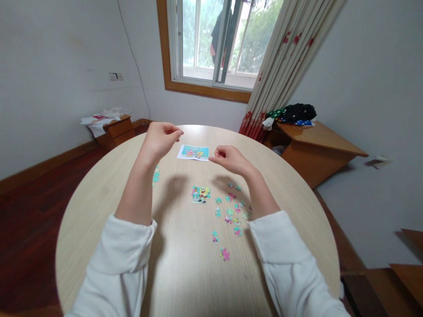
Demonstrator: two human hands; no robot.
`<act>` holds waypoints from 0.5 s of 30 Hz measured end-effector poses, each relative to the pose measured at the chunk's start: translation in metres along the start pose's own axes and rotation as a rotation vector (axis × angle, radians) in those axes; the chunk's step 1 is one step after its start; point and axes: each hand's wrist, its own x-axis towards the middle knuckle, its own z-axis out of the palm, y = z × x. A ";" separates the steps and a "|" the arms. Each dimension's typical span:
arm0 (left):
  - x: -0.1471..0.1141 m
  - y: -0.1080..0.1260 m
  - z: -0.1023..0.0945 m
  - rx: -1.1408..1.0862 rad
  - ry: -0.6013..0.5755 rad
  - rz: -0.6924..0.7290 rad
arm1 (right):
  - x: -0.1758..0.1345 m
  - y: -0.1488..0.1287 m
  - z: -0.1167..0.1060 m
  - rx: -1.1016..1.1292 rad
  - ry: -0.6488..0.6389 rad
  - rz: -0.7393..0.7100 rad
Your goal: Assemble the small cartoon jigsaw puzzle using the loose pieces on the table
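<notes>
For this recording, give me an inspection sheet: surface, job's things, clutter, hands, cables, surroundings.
Surface: round pale table, wood-grained.
Job's things: joined puzzle section; loose puzzle pieces, mostly to its right; picture card beyond.
Clutter: cloths on the right-hand cabinet.
Hands: left hand and right hand, curled above the table; whether either holds anything cannot be told.
Cables: thin cord down the wall.
Surroundings: window, curtain.

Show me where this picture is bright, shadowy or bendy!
In the head view, the window is washed-out bright; in the head view, soft shadows lie on the table either side of the joined puzzle pieces; in the head view, the curtain slants, probably from lens stretch, and the loose puzzle pieces look soft.
</notes>
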 end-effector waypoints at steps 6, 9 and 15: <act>-0.001 0.008 -0.004 -0.044 0.160 -0.021 | -0.009 0.002 -0.043 0.017 0.573 -0.055; 0.000 0.013 -0.009 -0.216 0.345 0.002 | -0.014 0.006 -0.059 0.021 0.766 -0.090; 0.005 0.012 -0.014 -0.444 0.467 -0.033 | -0.021 0.006 -0.069 -0.017 0.845 -0.079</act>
